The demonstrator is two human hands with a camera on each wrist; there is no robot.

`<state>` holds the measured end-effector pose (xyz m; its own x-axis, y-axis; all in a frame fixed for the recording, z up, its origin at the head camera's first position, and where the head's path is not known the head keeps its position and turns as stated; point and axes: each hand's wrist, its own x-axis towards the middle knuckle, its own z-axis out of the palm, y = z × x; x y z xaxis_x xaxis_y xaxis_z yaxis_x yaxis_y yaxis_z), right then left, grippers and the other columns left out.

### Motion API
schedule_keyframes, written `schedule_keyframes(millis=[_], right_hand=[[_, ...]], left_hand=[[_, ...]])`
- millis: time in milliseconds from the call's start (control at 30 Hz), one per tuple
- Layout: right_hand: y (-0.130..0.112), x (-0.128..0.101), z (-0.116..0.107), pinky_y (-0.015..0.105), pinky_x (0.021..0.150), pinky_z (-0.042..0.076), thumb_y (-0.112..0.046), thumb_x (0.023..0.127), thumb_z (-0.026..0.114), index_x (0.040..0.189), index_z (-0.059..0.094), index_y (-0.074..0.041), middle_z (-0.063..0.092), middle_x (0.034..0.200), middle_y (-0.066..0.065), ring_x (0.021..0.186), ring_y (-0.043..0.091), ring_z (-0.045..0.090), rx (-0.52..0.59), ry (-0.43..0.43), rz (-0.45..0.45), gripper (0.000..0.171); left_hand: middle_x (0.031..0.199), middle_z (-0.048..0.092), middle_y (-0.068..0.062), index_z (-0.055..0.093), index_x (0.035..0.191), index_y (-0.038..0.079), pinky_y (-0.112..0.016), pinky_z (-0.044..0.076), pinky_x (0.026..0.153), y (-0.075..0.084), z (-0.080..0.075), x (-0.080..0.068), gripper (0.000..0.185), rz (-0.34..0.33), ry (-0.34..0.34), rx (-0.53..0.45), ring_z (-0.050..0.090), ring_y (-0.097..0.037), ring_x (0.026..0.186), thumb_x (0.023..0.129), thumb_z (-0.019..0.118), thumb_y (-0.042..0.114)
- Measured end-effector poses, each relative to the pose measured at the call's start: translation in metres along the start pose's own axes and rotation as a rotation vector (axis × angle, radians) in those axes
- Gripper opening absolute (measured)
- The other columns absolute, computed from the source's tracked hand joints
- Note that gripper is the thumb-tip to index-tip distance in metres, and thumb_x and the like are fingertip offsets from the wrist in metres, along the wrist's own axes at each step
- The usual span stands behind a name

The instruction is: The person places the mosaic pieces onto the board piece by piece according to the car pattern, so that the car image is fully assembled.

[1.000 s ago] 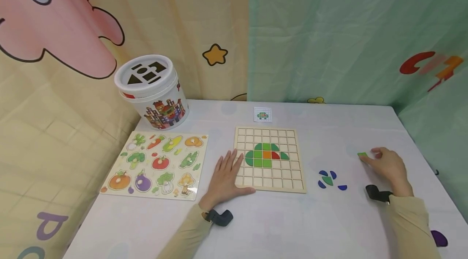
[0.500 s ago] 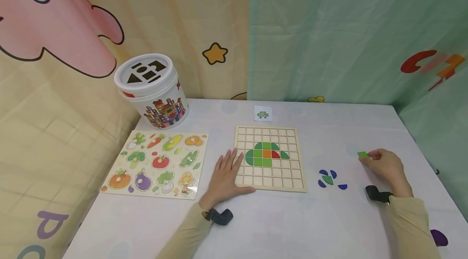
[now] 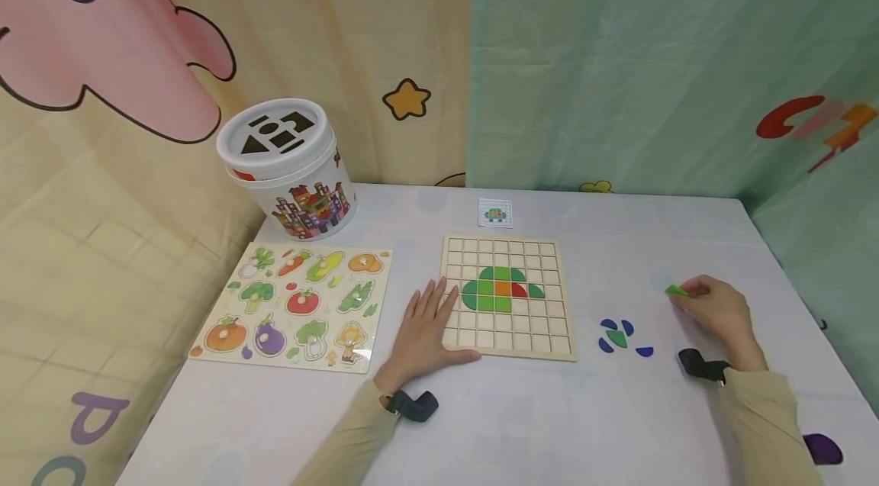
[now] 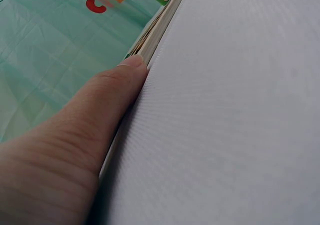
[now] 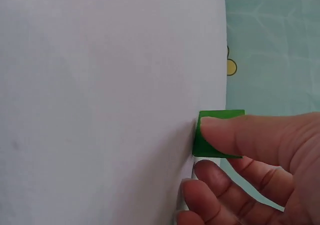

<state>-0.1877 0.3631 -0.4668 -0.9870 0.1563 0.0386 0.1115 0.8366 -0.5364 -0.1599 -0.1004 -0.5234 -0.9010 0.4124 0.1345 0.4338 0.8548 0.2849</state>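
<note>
My right hand pinches a green square tile between thumb and fingers, off to the right of the wooden grid board. Spread fingers of my left hand rest on the board's left side, and its thumb lies along the near edge in the left wrist view. Green tiles, an orange square and a red quarter-round lie in the middle of the grid. Between board and right hand, several blue pieces surround a green leaf-shaped piece.
A small picture card lies behind the board. To the left are a vegetable puzzle board and, behind it, a white lidded bucket with shaped holes. A purple shape shows at the lower right by the sleeve.
My right hand has shifted slightly left with the green square tile, which now appears more tilted. The left hand has stayed on the board.
</note>
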Motion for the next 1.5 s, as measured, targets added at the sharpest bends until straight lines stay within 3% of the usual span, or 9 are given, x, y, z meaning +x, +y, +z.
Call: schedule_keyframes(millis=[167,367,500,700,900,1100,1267,1500], right_hand=[[-0.006,-0.006,0.008,0.035,0.055,0.036,-0.013,0.083,0.07,0.089,0.064,0.009,0.063,0.083,0.026,0.072,0.038,0.057,-0.005,0.09,-0.026,0.024],[-0.022,-0.011,0.019,0.032,0.051,0.039,-0.012,0.085,0.067,0.092,0.064,0.011,0.064,0.084,0.027,0.069,0.036,0.059,0.018,0.106,-0.033,0.024],[-0.042,-0.014,0.026,0.03,0.049,0.042,-0.008,0.084,0.069,0.095,0.063,0.01,0.065,0.083,0.027,0.066,0.034,0.06,0.044,0.105,-0.102,0.022],[-0.076,-0.019,0.04,0.031,0.051,0.045,-0.01,0.082,0.073,0.095,0.062,0.003,0.067,0.084,0.023,0.068,0.031,0.063,0.07,0.039,-0.205,0.021],[-0.107,-0.025,0.058,0.029,0.047,0.039,-0.011,0.08,0.076,0.085,0.064,-0.006,0.065,0.08,0.007,0.06,0.017,0.051,0.093,-0.038,-0.28,0.014],[-0.133,-0.03,0.076,0.028,0.048,0.036,-0.012,0.077,0.079,0.08,0.066,-0.011,0.06,0.075,-0.001,0.058,0.015,0.046,0.149,-0.126,-0.315,0.013],[-0.148,-0.033,0.088,0.026,0.049,0.036,-0.013,0.078,0.079,0.079,0.069,-0.011,0.059,0.07,-0.004,0.058,0.014,0.046,0.185,-0.182,-0.329,0.01],[-0.159,-0.031,0.101,0.026,0.049,0.036,-0.009,0.079,0.077,0.081,0.071,-0.01,0.06,0.069,-0.005,0.057,0.013,0.046,0.196,-0.19,-0.364,0.006]], left_hand=[[0.158,0.007,-0.01,0.019,0.153,0.012,-0.042,-0.001,0.114,0.0,0.0,0.0,0.112,0.003,0.005,0.0,0.001,-0.026,0.143,0.071,0.053,0.08],[0.158,0.008,-0.01,0.019,0.153,0.012,-0.042,0.0,0.114,0.0,0.0,0.0,0.111,0.002,0.004,-0.002,0.001,-0.027,0.143,0.071,0.054,0.08],[0.158,0.007,-0.01,0.018,0.153,0.012,-0.042,-0.002,0.114,0.001,-0.001,0.0,0.112,-0.003,-0.002,-0.01,0.0,-0.026,0.143,0.071,0.054,0.08],[0.158,0.007,-0.01,0.018,0.153,0.012,-0.041,-0.002,0.114,0.001,-0.002,-0.001,0.112,-0.005,-0.001,-0.012,0.0,-0.026,0.143,0.071,0.055,0.079],[0.158,0.007,-0.009,0.018,0.153,0.013,-0.042,-0.001,0.114,0.0,-0.001,-0.001,0.112,-0.003,-0.003,0.009,0.0,-0.026,0.143,0.071,0.053,0.081],[0.158,0.008,-0.01,0.019,0.153,0.012,-0.043,0.001,0.114,0.001,0.0,0.0,0.112,0.002,0.008,0.007,0.002,-0.027,0.143,0.071,0.054,0.08],[0.158,0.008,-0.01,0.019,0.153,0.012,-0.043,0.001,0.114,0.001,-0.001,0.0,0.112,0.0,0.007,0.003,0.002,-0.027,0.143,0.071,0.055,0.079],[0.158,0.009,-0.011,0.02,0.152,0.012,-0.043,0.001,0.114,0.002,-0.001,0.0,0.111,0.0,0.005,-0.003,0.003,-0.027,0.143,0.071,0.055,0.079]])
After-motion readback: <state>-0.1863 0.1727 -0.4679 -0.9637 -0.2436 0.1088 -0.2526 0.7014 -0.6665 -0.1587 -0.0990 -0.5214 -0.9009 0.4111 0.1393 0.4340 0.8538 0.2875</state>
